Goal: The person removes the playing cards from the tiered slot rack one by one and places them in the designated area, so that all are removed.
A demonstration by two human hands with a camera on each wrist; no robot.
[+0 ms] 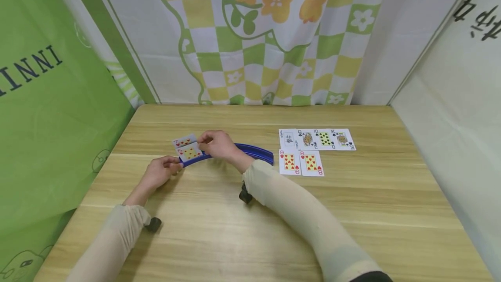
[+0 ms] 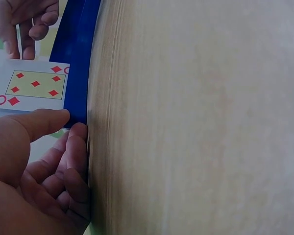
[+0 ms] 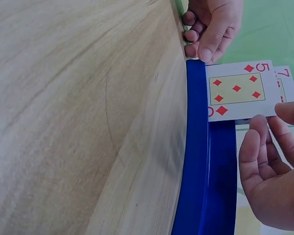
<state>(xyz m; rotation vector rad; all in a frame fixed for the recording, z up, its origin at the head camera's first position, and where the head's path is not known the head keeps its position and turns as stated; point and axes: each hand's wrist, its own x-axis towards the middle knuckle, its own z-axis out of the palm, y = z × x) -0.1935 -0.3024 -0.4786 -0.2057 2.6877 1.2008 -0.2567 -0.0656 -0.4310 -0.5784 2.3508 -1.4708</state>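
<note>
A curved blue card holder [image 1: 254, 150] lies on the table with a five of diamonds [image 3: 237, 93] standing in its left end. Behind that card shows a red seven [image 1: 184, 141], partly covered. My left hand [image 1: 159, 172] grips the holder's left end, thumb on the near side of the card's lower corner. At the five's upper right corner, my right hand [image 1: 220, 145] pinches the card between thumb and fingers. The right hand and forearm hide the middle of the holder in the head view.
Right of the holder, a row of black-marked cards [image 1: 324, 139] lies face up. Below it are a nine of hearts [image 1: 289, 162] and an eight of hearts [image 1: 311, 162]. A patterned curtain [image 1: 258, 55] hangs behind the wooden table [image 1: 219, 238].
</note>
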